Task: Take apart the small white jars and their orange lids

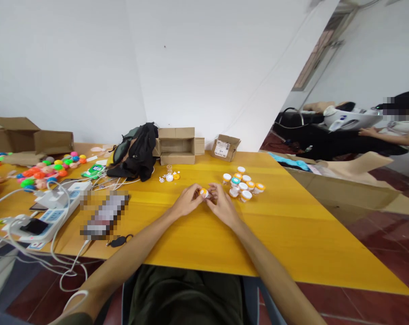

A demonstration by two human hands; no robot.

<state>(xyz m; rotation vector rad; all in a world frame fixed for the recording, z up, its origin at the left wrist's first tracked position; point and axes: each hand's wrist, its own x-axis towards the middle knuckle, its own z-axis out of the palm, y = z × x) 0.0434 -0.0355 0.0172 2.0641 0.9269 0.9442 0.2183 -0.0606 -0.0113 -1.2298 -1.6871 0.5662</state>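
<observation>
Both hands meet over the middle of the yellow wooden table (292,234), and a small round orange-and-white plastic piece (203,192) sits between them. The left hand (187,200) comes in from the left with its fingertips curled around the piece's left side; the right hand (221,203) closes in from the right, its fingertips pinched against the other side. Both grips are nearly closed, with only the little piece filling the gap, so it is held just above the tabletop, at the very tips of the fingers rather than in either palm. How much of the piece lies hidden behind the fingers cannot be told.

Just to the right of the right hand, slightly farther away, stands a cluster of small white pots with orange and teal lids (243,184), close to the hand but apart from it. Farther off and to the left of the hands lie a few loose small white and orange parts (169,177) on the bare wood. Behind those, a black cloth bag (138,153) slumps beside an open brown cardboard box (177,145), with a smaller cardboard box (225,147) to its right. At the far left a heap of bright coloured plastic balls (52,169) spreads out, and nearer, a white power strip with tangled white cables (55,205).
</observation>
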